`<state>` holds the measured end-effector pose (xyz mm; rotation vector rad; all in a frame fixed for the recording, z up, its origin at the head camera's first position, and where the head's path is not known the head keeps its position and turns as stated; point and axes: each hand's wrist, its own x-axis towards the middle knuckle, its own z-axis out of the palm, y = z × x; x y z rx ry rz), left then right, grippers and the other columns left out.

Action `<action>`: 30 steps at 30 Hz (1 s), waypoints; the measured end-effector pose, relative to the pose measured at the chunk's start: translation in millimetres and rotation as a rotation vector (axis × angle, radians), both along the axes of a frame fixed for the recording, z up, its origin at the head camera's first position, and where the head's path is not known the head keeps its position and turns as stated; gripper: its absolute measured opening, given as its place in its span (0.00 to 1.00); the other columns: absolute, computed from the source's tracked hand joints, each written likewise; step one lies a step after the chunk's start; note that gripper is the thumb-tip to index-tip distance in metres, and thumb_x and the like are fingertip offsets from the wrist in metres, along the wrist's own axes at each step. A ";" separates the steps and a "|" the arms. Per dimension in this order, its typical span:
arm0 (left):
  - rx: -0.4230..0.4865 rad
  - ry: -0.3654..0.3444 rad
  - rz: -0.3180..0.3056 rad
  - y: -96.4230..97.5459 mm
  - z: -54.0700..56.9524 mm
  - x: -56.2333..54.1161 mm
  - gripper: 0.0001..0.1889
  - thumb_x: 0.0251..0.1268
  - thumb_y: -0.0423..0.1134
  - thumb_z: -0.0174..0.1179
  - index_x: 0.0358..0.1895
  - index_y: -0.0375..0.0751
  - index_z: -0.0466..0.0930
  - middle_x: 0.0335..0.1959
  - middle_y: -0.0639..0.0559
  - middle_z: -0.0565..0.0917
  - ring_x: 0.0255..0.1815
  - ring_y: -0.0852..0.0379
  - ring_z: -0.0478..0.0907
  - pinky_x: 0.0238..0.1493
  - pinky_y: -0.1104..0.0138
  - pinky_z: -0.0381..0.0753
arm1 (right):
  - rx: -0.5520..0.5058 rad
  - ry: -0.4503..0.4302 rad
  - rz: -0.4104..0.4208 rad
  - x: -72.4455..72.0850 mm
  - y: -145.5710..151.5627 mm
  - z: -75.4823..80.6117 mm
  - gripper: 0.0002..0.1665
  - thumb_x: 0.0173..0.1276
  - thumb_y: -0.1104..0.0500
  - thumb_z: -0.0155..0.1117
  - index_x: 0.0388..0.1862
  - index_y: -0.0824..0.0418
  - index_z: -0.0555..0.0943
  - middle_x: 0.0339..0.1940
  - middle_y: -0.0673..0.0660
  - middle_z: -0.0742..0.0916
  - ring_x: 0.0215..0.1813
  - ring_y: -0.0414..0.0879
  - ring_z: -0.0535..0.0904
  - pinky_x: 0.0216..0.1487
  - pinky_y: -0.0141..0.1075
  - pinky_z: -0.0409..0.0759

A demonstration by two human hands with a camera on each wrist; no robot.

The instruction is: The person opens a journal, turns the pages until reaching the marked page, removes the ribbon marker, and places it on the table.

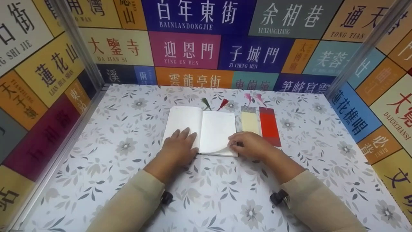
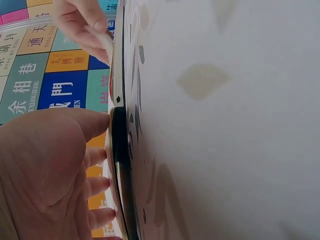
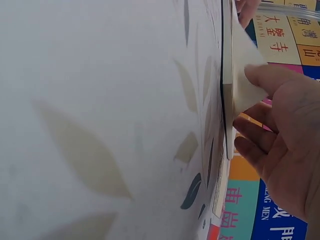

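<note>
A notebook with blank white pages lies spread on the table. My left hand rests on its left page with fingers extended, the thumb beside the center fold. At the lower right corner, my right hand pinches a page between thumb and fingers; that corner curls up off the pages below. In the left wrist view, the left fingertips press on the notebook's surface. Past its top edge show a green tassel and a red tassel; whatever they hang from is hidden.
Right of the notebook lie a cream bookmark and a red bookmark, with pink tassels at their tops. The right hand partly covers the cream one. A floral cloth covers the table, and panels with printed characters enclose it.
</note>
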<state>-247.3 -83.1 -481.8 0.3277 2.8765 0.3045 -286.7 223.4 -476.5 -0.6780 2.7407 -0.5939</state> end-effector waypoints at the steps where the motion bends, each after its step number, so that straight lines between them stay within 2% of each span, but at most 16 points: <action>1: -0.003 -0.002 0.000 0.0 0.1 -0.2 0.36 0.84 0.60 0.47 0.88 0.56 0.54 0.91 0.49 0.51 0.92 0.37 0.46 0.88 0.37 0.54 | -0.003 0.005 -0.006 -0.2 -0.2 0.7 0.13 0.77 0.48 0.69 0.56 0.40 0.91 0.66 0.46 0.89 0.72 0.50 0.82 0.78 0.52 0.79; 5: -0.013 -0.003 -0.002 0.1 0.0 -1.2 0.37 0.84 0.61 0.46 0.88 0.55 0.54 0.91 0.49 0.51 0.91 0.37 0.46 0.87 0.37 0.55 | 0.001 0.012 -0.031 -0.1 -1.5 2.7 0.11 0.76 0.49 0.71 0.54 0.38 0.91 0.56 0.43 0.92 0.58 0.45 0.86 0.70 0.48 0.85; 9: -0.013 -0.009 -0.001 -0.1 0.2 -2.3 0.36 0.84 0.61 0.46 0.88 0.56 0.54 0.91 0.49 0.51 0.92 0.37 0.46 0.87 0.37 0.54 | -0.009 0.037 -0.062 0.8 -2.6 3.6 0.08 0.75 0.50 0.72 0.49 0.38 0.91 0.49 0.42 0.91 0.51 0.43 0.85 0.63 0.44 0.88; 14: -0.008 -0.006 -0.002 -0.4 0.8 -2.9 0.36 0.84 0.61 0.46 0.88 0.55 0.55 0.91 0.49 0.52 0.91 0.36 0.47 0.87 0.36 0.55 | -0.061 0.123 -0.080 3.0 -3.7 6.4 0.06 0.74 0.51 0.74 0.46 0.39 0.90 0.48 0.43 0.90 0.51 0.43 0.85 0.63 0.43 0.89; 21: 0.005 0.002 0.014 2.0 5.5 -0.5 0.42 0.81 0.70 0.43 0.88 0.53 0.54 0.91 0.48 0.52 0.91 0.36 0.47 0.87 0.36 0.56 | -0.168 0.336 0.003 5.5 -7.6 12.9 0.08 0.72 0.54 0.76 0.47 0.41 0.90 0.49 0.42 0.90 0.56 0.40 0.85 0.63 0.38 0.89; 25: 0.002 0.004 0.014 3.6 5.0 -0.7 0.48 0.75 0.77 0.45 0.88 0.54 0.54 0.91 0.48 0.51 0.91 0.36 0.47 0.87 0.36 0.57 | -0.217 0.448 0.046 7.4 -13.0 17.1 0.08 0.72 0.56 0.76 0.47 0.45 0.91 0.50 0.45 0.91 0.56 0.41 0.85 0.61 0.38 0.89; 30: 0.006 0.011 0.012 4.6 4.8 0.0 0.50 0.72 0.79 0.49 0.88 0.54 0.54 0.91 0.47 0.51 0.91 0.35 0.48 0.86 0.36 0.57 | -0.282 0.540 0.085 9.8 -17.8 19.3 0.09 0.72 0.59 0.76 0.47 0.47 0.93 0.50 0.47 0.91 0.55 0.42 0.85 0.60 0.37 0.90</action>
